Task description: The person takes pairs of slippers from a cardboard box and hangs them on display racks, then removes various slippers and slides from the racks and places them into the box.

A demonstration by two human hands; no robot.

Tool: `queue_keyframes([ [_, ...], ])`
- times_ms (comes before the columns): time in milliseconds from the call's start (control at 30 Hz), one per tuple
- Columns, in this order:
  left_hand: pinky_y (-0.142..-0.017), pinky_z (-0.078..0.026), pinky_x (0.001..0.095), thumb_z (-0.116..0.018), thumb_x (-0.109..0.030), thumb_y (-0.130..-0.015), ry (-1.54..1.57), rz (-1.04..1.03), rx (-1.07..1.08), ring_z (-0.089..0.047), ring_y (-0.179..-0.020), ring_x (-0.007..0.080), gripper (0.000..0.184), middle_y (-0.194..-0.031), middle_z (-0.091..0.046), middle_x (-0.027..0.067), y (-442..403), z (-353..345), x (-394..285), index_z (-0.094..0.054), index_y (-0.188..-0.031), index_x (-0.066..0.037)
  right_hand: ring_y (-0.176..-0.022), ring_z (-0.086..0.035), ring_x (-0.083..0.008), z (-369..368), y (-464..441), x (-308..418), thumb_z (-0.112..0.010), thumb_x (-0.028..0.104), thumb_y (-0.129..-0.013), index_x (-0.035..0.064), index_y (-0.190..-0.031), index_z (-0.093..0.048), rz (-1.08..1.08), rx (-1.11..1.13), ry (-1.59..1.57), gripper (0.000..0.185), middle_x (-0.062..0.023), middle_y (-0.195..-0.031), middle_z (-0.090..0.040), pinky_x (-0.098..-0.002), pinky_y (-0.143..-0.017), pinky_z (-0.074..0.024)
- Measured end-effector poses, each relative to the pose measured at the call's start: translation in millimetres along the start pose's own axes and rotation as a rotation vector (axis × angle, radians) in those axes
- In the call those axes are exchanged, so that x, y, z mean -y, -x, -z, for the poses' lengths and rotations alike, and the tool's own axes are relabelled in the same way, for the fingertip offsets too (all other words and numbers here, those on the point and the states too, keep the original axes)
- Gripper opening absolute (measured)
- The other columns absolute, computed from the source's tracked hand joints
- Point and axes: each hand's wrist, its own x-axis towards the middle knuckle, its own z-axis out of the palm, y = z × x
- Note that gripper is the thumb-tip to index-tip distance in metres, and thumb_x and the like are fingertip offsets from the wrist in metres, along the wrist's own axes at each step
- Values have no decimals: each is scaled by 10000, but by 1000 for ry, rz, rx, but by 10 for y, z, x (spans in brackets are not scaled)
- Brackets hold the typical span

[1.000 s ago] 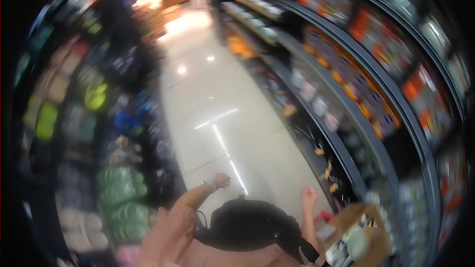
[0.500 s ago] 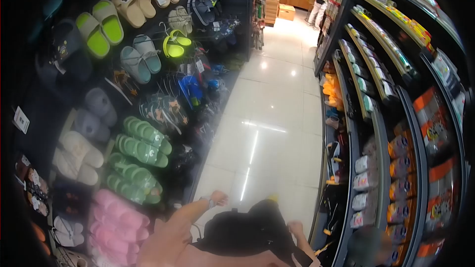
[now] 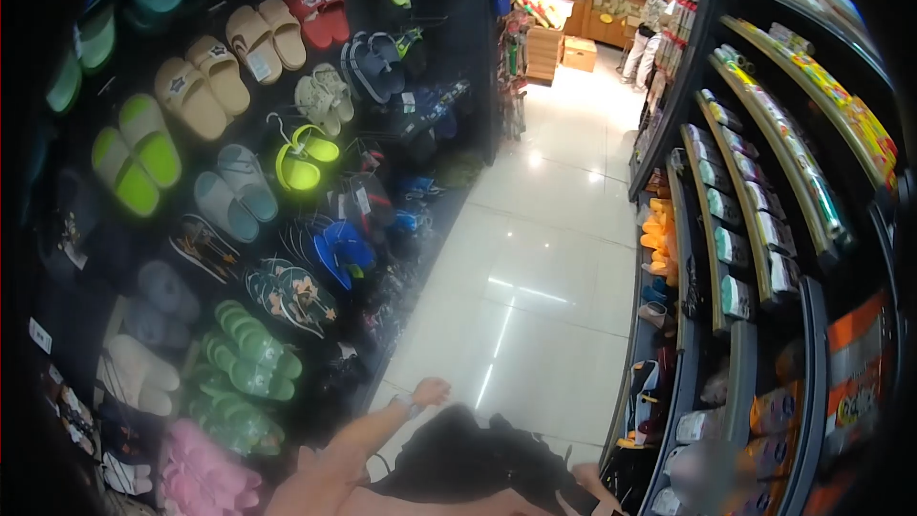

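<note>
While my left hand (image 3: 432,392) hangs relaxed and empty over pale floor (image 3: 544,344), I cannot tell whether my right hand (image 3: 586,473), indistinct near the bottom edge, grips anything. Between them is a black bag (image 3: 468,459), its details dark; beyond, racked goods (image 3: 674,24) partly hide a person (image 3: 642,46).

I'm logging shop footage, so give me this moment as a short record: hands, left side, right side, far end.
Left hand: over the floor, nothing seen in it
Right hand: near the black bag, grip unclear
Left side: green slippers, pink slippers, beige slippers
Right side: shelves of packaged goods
Far end: person near a carton
</note>
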Motion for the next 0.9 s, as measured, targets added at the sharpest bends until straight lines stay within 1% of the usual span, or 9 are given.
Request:
queue_keyframes([
  [33,-597,-496,295,-570,-251,-829,41,-14,-4,-597,-689,162,252,-846,-610,76,-30,-64,-158,-594,-928,-21,-426,-540,-204,154,-133,67,-563,105,-715,14,-608,-591,4,36,46,143,-106,-561,-575,-326,-389,-426],
  [100,-602,-499,280,-565,-245,-839,12,50,23,-611,-716,160,244,-863,-614,75,-183,-113,-411,-586,-951,-29,-588,-606,-181,517,-780,611,-526,247,-775,49,-729,-643,59,-105,-197,234,-83,-654,-625,-341,-461,-443],
  [133,-612,-505,272,-566,-254,-849,-5,93,59,-621,-735,157,245,-878,-620,74,-308,-70,-507,-579,-968,-40,-570,-603,-190,768,-1023,994,-554,179,-782,-2,-730,-622,157,-172,-24,200,-97,-651,-617,-316,-452,-450],
  [167,-612,-505,272,-566,-254,-849,-1,95,63,-621,-735,157,245,-878,-620,74,-450,-33,-583,-579,-968,-40,-445,-574,-179,916,-1147,1472,-534,116,-725,-35,-683,-607,50,-266,-544,173,-114,-603,-602,-284,-388,-442],
  [433,-567,-498,268,-580,-232,-834,38,49,-57,-617,-697,148,203,-828,-624,65,-1916,680,-1572,-599,-902,-41,-536,-599,-166,1510,-2158,3604,-571,156,-769,5,-815,-634,207,-90,-395,170,-85,-700,-631,-278,-475,-473],
  [600,-551,-489,259,-560,-203,-838,-45,-41,-119,-617,-695,137,171,-818,-627,53,-2839,1222,-2596,-606,-892,-48,-573,-606,-175,1796,-2620,3901,-587,230,-740,26,-783,-649,65,40,25,217,-95,-662,-626,-302,-539,-480],
  [633,-565,-486,253,-550,-197,-847,-62,-54,-127,-616,-696,129,172,-827,-629,50,-2988,1287,-2796,-606,-912,-48,-502,-596,-144,1854,-2769,3870,-596,149,-730,31,-781,-660,107,11,21,143,-78,-621,-632,-281,-437,-467],
  [767,-586,-480,249,-526,-160,-858,-63,-158,-113,-615,-711,119,164,-841,-630,46,-3428,1363,-3633,-600,-952,-47,-520,-603,-171,2014,-3348,3756,-596,137,-741,-4,-751,-648,244,-42,-125,151,-127,-684,-644,-285,-442,-478],
  [900,-634,-479,241,-541,-149,-852,-69,-293,-132,-612,-735,111,169,-848,-629,43,-3918,1460,-4201,-592,-969,-38,-576,-608,-229,2271,-3814,3901,-627,161,-728,-30,-759,-656,264,-28,46,196,-146,-728,-649,-334,-519,-466],
])
